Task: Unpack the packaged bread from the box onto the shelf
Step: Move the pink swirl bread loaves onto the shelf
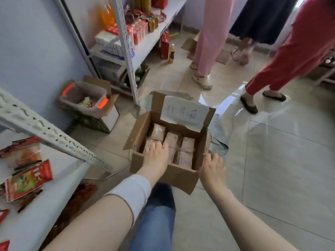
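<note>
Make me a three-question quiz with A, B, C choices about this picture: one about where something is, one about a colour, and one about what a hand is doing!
1. Where does the open brown cardboard box stand?
A. on the tiled floor
B. on a shelf
C. on a chair

2. What colour is the paper sheet stuck on the box's back flap?
A. green
B. white
C. black

3. What is the left hand doing?
A. waving in the air
B. holding a bottle
C. reaching into the box onto the packaged bread

Answers: 1 A, the box sits on floor tiles. 2 B, the sheet is white with faint writing. 3 C, its fingers rest on the packets inside.
</note>
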Demonstrator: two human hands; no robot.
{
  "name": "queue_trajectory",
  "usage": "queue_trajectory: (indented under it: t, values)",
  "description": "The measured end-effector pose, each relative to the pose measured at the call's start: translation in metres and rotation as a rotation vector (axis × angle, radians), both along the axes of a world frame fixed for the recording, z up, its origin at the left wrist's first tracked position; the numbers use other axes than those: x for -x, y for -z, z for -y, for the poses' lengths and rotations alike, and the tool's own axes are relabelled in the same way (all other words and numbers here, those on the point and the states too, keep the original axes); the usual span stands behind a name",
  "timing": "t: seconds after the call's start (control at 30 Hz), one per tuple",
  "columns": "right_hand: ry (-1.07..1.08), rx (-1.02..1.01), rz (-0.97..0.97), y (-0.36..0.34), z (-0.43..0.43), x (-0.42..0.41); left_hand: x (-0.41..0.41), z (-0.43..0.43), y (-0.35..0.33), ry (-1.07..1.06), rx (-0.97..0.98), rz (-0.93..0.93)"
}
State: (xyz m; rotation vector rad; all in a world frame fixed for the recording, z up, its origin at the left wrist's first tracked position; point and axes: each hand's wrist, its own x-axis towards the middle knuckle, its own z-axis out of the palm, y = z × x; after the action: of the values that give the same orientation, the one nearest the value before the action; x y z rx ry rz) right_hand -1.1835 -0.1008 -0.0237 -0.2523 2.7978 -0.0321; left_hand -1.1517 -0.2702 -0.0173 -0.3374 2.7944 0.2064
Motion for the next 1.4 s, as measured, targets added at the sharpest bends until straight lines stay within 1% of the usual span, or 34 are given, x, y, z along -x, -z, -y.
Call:
queue_trajectory:
  t: [0.1, 0.2, 0.3, 0.4, 0.47, 0.53, 0.57, 0.67, 0.73, 0.77, 0.87, 0.93, 1.0, 1.07, 1.13, 1.27, 1.4]
  values:
    - [0.056, -0.019, 0.118, 0.048, 0.004, 0.048, 0.059, 0.009, 0.055, 0.012, -0.085, 0.103]
    - [0.123, 0.026, 0.238, 0.113, 0.010, 0.091, 0.112, 0.021, 0.125, -0.040, -0.147, 0.221]
    - [0.223, 0.061, 0.407, 0.187, 0.016, 0.117, 0.143, 0.027, 0.201, -0.226, -0.283, 0.363]
    - [0.420, 0.070, 0.574, 0.259, 0.022, 0.136, 0.165, 0.029, 0.277, -0.475, -0.402, 0.478]
    - [0.504, 0.038, 0.661, 0.298, 0.031, 0.141, 0.176, 0.031, 0.319, -0.616, -0.454, 0.477]
    - [0.620, 0.034, 0.681, 0.329, 0.041, 0.143, 0.182, 0.030, 0.348, -0.701, -0.483, 0.403]
    - [0.680, 0.042, 0.665, 0.341, 0.045, 0.142, 0.182, 0.029, 0.357, -0.719, -0.473, 0.349]
    - [0.791, 0.049, 0.532, 0.358, 0.047, 0.144, 0.177, 0.027, 0.367, -0.737, -0.408, 0.190]
    - [0.837, 0.082, 0.505, 0.358, 0.043, 0.143, 0.175, 0.031, 0.364, -0.744, -0.415, 0.129]
    - [0.858, 0.110, 0.504, 0.356, 0.040, 0.142, 0.175, 0.032, 0.361, -0.757, -0.451, 0.115]
    - [0.913, 0.182, 0.537, 0.342, 0.037, 0.142, 0.179, 0.036, 0.351, -0.768, -0.582, 0.140]
    - [0.858, 0.200, 0.592, 0.331, 0.036, 0.141, 0.178, 0.037, 0.340, -0.705, -0.608, 0.148]
    - [0.812, 0.242, 0.590, 0.316, 0.033, 0.140, 0.173, 0.041, 0.320, -0.687, -0.634, 0.076]
    - [0.849, 0.360, 0.555, 0.293, 0.027, 0.140, 0.163, 0.048, 0.287, -0.715, -0.644, -0.038]
    - [0.835, 0.477, 0.508, 0.264, 0.019, 0.136, 0.147, 0.058, 0.245, -0.780, -0.678, -0.186]
    - [0.693, 0.691, 0.435, 0.186, 0.015, 0.123, 0.090, 0.080, 0.145, -0.878, -0.728, -0.458]
    - [0.494, 0.827, 0.445, 0.082, 0.044, 0.089, 0.005, 0.106, 0.026, -0.951, -0.754, -0.762]
